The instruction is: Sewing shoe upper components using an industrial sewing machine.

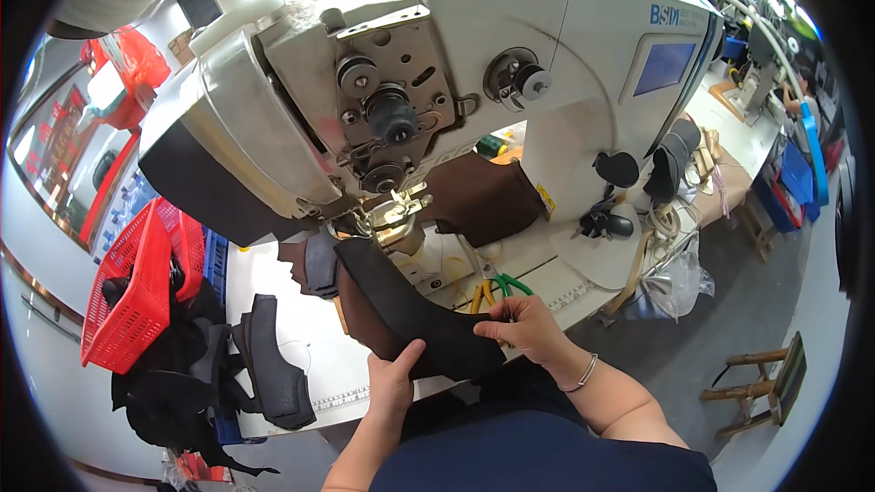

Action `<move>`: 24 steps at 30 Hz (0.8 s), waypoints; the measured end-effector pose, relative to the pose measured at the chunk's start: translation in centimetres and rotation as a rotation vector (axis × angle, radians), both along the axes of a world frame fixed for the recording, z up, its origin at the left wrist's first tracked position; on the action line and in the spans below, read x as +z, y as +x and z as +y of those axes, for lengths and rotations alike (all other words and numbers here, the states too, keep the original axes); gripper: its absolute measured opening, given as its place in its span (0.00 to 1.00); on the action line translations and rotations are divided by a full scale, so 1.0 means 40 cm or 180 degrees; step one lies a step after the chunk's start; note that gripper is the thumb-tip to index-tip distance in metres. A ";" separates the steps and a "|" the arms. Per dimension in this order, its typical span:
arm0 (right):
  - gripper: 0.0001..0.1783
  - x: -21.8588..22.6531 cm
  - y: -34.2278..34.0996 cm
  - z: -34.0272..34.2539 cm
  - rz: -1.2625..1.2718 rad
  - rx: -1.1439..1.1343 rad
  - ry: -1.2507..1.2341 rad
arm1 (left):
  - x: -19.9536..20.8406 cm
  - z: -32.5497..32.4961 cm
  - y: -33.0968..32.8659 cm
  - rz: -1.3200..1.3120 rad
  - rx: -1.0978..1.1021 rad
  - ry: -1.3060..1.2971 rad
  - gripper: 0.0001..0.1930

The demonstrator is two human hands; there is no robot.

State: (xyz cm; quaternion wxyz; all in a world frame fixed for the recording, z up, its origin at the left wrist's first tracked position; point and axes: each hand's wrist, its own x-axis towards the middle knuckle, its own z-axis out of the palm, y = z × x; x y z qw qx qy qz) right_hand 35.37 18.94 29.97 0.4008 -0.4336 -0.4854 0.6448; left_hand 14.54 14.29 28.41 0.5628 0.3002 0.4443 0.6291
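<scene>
A curved black fabric piece (410,305) with a brown piece (362,319) along its left side stretches from under the head of a white sewing machine (565,46) toward me. My left hand (394,383) grips its near left edge, thumb on top and fingers hidden beneath. At the piece's right end, my right hand (533,333) is closed on the edge between thumb and fingers. The far end lies by the machine's needle area (392,214), where the needle itself is hard to make out. Just beyond my right hand are green and yellow handles (499,286), apparently of scissors or snips.
A stack of black padded pieces (272,360) lies on the white table at left. Beyond it stand a red basket (123,296) and hanging black fabric (173,410). A brown piece (483,196) rests under the machine arm. At far right is a wooden stool (761,387).
</scene>
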 end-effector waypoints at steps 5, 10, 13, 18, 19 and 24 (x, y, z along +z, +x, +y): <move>0.08 -0.027 0.005 -0.001 0.0555 -0.0193 -0.0472 | -0.006 0.006 0.005 0.0072 0.0058 -0.0014 0.24; 0.06 -0.033 -0.001 -0.004 0.0427 -0.0271 0.0077 | -0.019 0.014 -0.013 -0.0213 -0.0050 0.0139 0.27; 0.06 -0.031 -0.007 -0.008 0.0236 -0.0308 0.0298 | -0.012 0.026 -0.033 -0.0750 -0.0184 0.0146 0.29; 0.06 -0.035 -0.009 -0.018 0.0227 -0.0262 0.0319 | -0.004 0.025 -0.033 -0.0149 0.0022 0.0347 0.28; 0.06 -0.034 -0.006 -0.021 0.0151 -0.0290 0.0316 | -0.004 0.023 -0.032 -0.0159 0.0042 0.0338 0.27; 0.07 -0.044 0.005 -0.035 0.0410 -0.0183 0.0333 | -0.004 0.008 -0.037 -0.0181 -0.0041 0.0405 0.27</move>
